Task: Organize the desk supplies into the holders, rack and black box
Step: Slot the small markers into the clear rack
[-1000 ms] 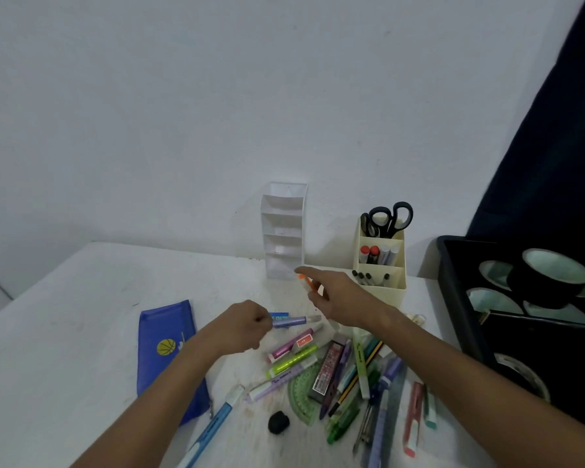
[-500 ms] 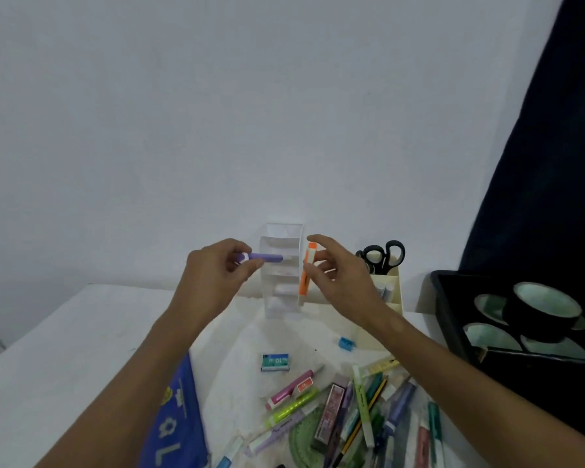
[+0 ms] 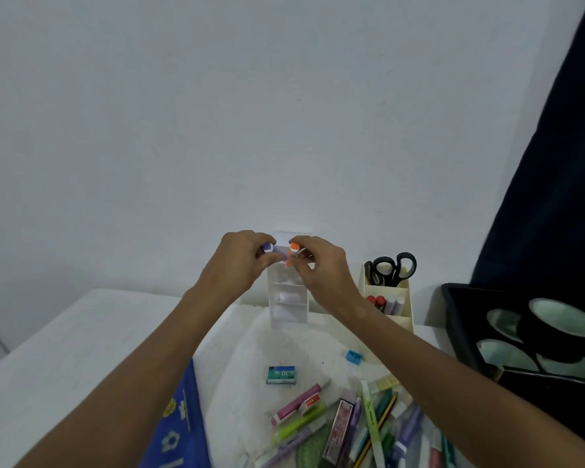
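Note:
My left hand [image 3: 242, 261] grips a purple highlighter [image 3: 271, 248] and my right hand [image 3: 321, 266] pinches an orange highlighter [image 3: 293, 251]. Both hands are raised at the top of the clear tiered rack [image 3: 288, 305], which stands at the back of the white desk [image 3: 81, 339]; the two markers point into its upper tier. A cream holder [image 3: 394, 307] to the right has black scissors [image 3: 390, 268] and several markers in it. At the far right stands the black box [image 3: 460, 329] holding tape rolls [image 3: 561, 324]. A heap of pens and highlighters [image 3: 345, 423] lies near the front.
A blue pencil pouch [image 3: 179, 423] lies between my forearms at the front. A green staples box [image 3: 281, 374] and a small blue sharpener [image 3: 353, 355] sit on the desk in front of the rack. The wall rises directly behind the rack.
Both hands rose from the pile with the highlighters and came together at the top of the clear rack. The camera view tilted upward.

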`<state>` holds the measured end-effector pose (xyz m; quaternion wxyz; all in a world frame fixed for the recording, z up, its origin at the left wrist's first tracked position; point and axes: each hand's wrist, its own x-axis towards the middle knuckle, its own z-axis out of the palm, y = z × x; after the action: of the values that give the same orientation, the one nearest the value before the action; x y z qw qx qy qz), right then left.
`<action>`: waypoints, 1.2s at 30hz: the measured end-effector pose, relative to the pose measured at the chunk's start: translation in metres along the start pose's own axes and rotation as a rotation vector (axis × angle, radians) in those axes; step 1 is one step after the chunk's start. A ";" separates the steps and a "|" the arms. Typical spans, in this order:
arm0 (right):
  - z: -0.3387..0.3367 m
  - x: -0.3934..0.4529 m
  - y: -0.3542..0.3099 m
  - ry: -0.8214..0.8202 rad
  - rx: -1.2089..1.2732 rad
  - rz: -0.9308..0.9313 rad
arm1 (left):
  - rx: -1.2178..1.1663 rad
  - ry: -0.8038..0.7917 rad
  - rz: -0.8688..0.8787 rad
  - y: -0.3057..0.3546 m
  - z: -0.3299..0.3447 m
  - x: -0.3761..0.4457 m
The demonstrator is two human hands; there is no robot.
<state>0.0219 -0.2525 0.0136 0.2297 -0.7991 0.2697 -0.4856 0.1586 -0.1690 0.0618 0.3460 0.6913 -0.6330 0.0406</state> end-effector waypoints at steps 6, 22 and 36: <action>0.002 0.002 -0.007 0.083 0.016 -0.017 | 0.019 0.024 -0.035 -0.012 0.004 0.006; 0.021 0.005 0.011 -0.097 -0.195 0.014 | 0.114 -0.085 -0.003 -0.026 0.009 0.013; 0.053 0.020 0.045 -0.133 -0.237 -0.016 | 0.138 -0.214 -0.068 -0.050 0.042 0.034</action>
<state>0.0676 -0.2933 -0.0236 0.1470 -0.8532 0.3029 -0.3982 0.1942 -0.2220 0.0251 0.2292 0.7351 -0.6381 -0.0015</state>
